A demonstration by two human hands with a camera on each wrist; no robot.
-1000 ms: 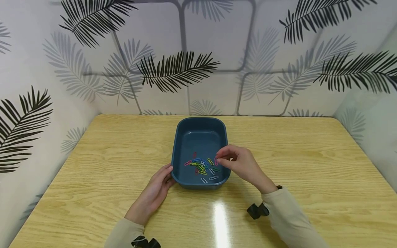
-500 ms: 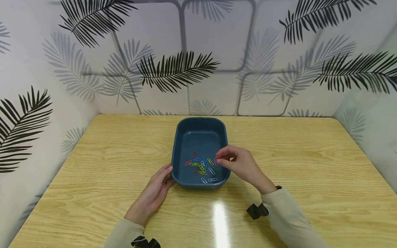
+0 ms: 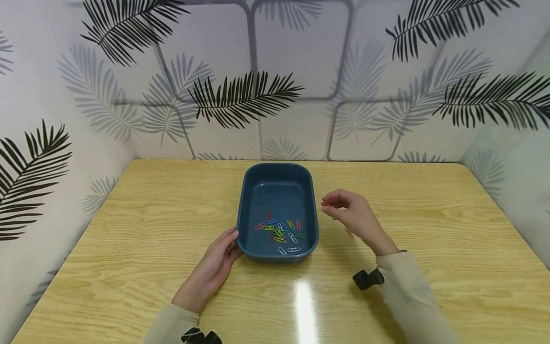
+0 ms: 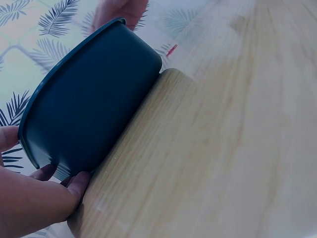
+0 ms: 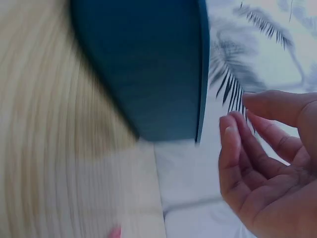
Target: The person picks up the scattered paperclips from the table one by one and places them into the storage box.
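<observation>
A dark blue plastic bin (image 3: 281,173) stands on the table, with a cluster of coloured paper clips (image 3: 279,234) on its floor toward the near end. My left hand (image 3: 216,260) holds the bin's near left side; in the left wrist view the thumb is at the rim and the other fingers (image 4: 79,182) are low against the wall. Just right of the bin hovers my right hand (image 3: 350,215), fingers loosely bent and nothing between them. A pink paper clip (image 3: 298,224) lies inside by the right wall. On the table, an orange-red paper clip (image 3: 349,232) shows partly behind the right hand.
The wood-grain table (image 3: 172,200) spreads around the bin on all sides. Behind it rises a pale wall (image 3: 296,129) with leaf prints. Each sleeve carries a small black camera, such as the right wrist camera (image 3: 368,279).
My right hand has let go of the pink paper clip and moved right, out over the table. An orange-red paper clip has come into view there. The left hand stays put.
</observation>
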